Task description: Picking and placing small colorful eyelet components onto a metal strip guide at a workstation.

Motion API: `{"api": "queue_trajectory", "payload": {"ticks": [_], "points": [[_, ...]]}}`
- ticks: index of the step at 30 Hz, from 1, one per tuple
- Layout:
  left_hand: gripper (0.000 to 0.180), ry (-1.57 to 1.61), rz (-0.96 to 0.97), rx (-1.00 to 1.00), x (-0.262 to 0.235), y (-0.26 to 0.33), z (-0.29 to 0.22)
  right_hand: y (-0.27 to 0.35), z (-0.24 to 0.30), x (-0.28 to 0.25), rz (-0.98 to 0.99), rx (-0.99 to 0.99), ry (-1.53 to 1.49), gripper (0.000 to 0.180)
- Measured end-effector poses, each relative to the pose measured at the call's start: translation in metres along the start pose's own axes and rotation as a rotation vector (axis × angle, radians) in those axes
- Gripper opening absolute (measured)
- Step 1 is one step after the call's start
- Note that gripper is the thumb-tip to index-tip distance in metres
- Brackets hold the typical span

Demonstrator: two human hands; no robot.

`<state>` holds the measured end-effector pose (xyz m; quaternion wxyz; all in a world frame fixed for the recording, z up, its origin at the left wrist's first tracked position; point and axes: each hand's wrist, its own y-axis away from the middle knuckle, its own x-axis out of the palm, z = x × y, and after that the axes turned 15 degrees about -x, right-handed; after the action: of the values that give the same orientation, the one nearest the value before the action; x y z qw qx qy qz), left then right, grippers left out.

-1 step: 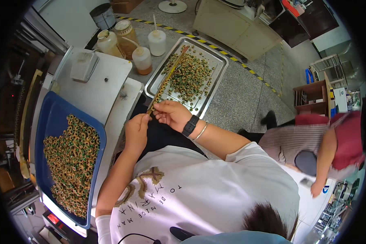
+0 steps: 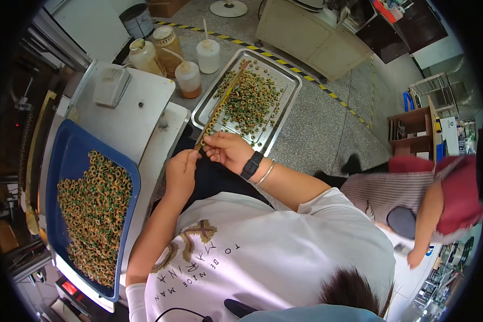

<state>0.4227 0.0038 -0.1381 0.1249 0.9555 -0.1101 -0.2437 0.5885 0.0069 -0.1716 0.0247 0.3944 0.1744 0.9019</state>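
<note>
A long thin yellowish-brown rod (image 2: 232, 88) slants from the metal tray down to my hands, with small ring-shaped parts lined along its lower stretch. My left hand (image 2: 180, 174) is closed in a pinch at the rod's near end. Just to the right, my right hand (image 2: 225, 150) is closed with its fingertips on the rod at the lowest rings. Its curled fingers may hide more rings. Under the rod's far part lies a loose heap of green and tan rings (image 2: 252, 102) in the shiny metal tray (image 2: 290, 96).
A blue tray (image 2: 57, 177) piled with similar rings is at my left on a light work surface (image 2: 145, 80). Several plastic bottles, one a squeeze bottle (image 2: 188, 79), stand beyond it. A co-worker (image 2: 392, 188) in a striped apron is at the right. Yellow-black tape (image 2: 327, 91) crosses the floor.
The co-worker's arm and body have shifted slightly. My hands and the rod have stayed practically in place.
</note>
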Motion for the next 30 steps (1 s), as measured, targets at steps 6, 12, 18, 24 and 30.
{"api": "queue_trajectory", "payload": {"ticks": [6,12,18,24,30], "points": [[0.025,-0.055,0.040,0.063,-0.001,-0.004,0.008,-0.026,0.004,-0.030,-0.046,-0.074,0.036,0.014],[0.025,-0.028,0.102,0.018,0.000,0.008,0.016,-0.059,0.038,-0.068,-0.197,-0.204,0.086,0.012],[0.021,-0.032,0.149,-0.108,-0.036,0.049,0.020,-0.092,0.074,-0.122,-0.455,-0.300,0.197,0.014],[0.022,0.356,0.252,-0.414,-0.083,0.106,0.046,-0.096,0.090,-0.159,-0.550,-0.413,0.438,0.017],[0.041,1.017,0.313,-0.350,-0.101,0.166,0.061,-0.111,0.096,-0.172,-0.528,-0.452,0.487,0.034]]}}
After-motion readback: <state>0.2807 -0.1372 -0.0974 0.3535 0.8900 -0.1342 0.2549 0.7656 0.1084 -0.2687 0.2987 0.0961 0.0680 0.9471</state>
